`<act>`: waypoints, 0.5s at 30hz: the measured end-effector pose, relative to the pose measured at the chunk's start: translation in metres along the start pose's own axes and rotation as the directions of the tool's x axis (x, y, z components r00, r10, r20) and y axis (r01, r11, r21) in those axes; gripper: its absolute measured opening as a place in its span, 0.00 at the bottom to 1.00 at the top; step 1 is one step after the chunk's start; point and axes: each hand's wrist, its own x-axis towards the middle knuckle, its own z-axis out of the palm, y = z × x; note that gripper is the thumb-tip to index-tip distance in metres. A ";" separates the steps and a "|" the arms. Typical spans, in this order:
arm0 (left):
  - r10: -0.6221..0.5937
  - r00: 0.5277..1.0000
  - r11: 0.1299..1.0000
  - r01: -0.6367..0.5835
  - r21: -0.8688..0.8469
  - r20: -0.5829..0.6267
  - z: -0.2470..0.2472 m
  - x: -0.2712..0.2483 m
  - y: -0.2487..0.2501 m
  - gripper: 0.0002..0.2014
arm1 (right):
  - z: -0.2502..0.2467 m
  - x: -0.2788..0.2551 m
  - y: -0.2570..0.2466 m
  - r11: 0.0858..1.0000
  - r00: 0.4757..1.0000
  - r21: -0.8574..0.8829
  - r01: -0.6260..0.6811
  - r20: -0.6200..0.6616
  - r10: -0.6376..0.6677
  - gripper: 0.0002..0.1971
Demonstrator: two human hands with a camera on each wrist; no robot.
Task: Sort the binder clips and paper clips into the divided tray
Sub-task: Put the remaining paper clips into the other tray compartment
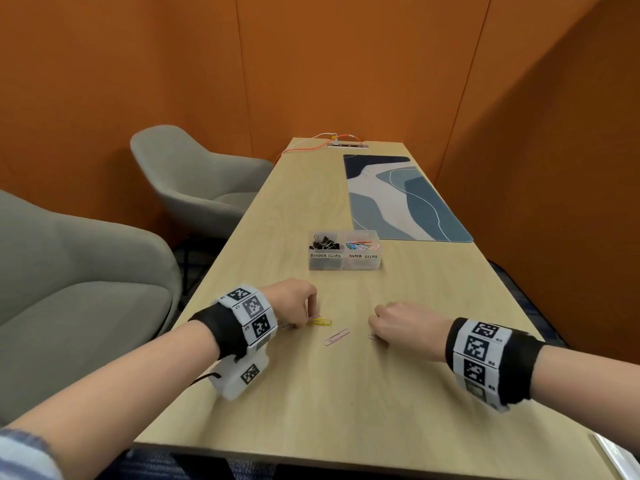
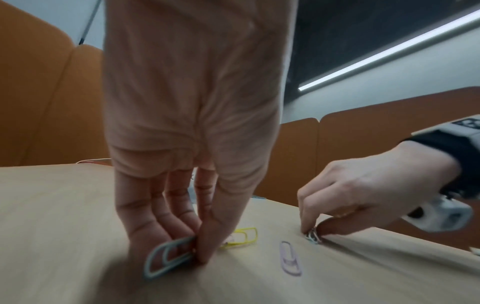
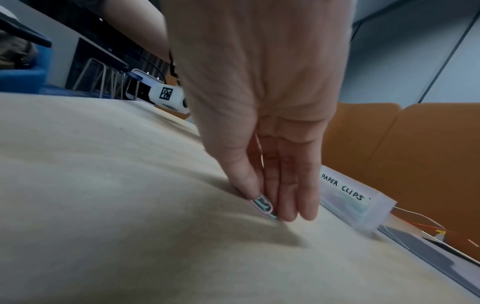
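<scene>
Our left hand (image 1: 292,301) is down on the wooden table (image 1: 346,393), on the near left of the divided tray (image 1: 344,250), thumb and fingers pinching a pale blue paper clip (image 2: 166,256), with a yellow paper clip (image 1: 320,321) just beside its fingertips. A pink paper clip (image 1: 336,337) lies loose on the table between our hands, nearer to us than the tray. On the near right of the tray, our right hand (image 1: 401,327) pinches a small paper clip (image 3: 262,203) against the table, while the tray itself holds black binder clips (image 1: 323,241) in its left compartment and coloured paper clips (image 1: 360,244) in its right.
</scene>
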 end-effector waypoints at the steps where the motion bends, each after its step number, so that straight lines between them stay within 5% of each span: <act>1: 0.007 1.000 1.000 -0.007 -0.008 0.010 0.000 0.000 -0.001 0.14 | 0.000 0.001 0.000 1.000 1.000 0.002 0.001 -0.003 -0.001 0.14; 9: 0.127 0.992 0.980 -0.125 -0.158 0.000 -0.034 0.011 0.016 0.08 | 0.005 0.006 0.008 0.988 0.997 0.150 -0.048 -0.047 0.055 0.11; 15: 0.053 0.935 0.926 -0.177 -0.333 -0.351 -0.072 0.056 0.044 0.08 | 0.007 0.007 0.028 0.932 0.994 0.351 -0.091 -0.032 0.109 0.05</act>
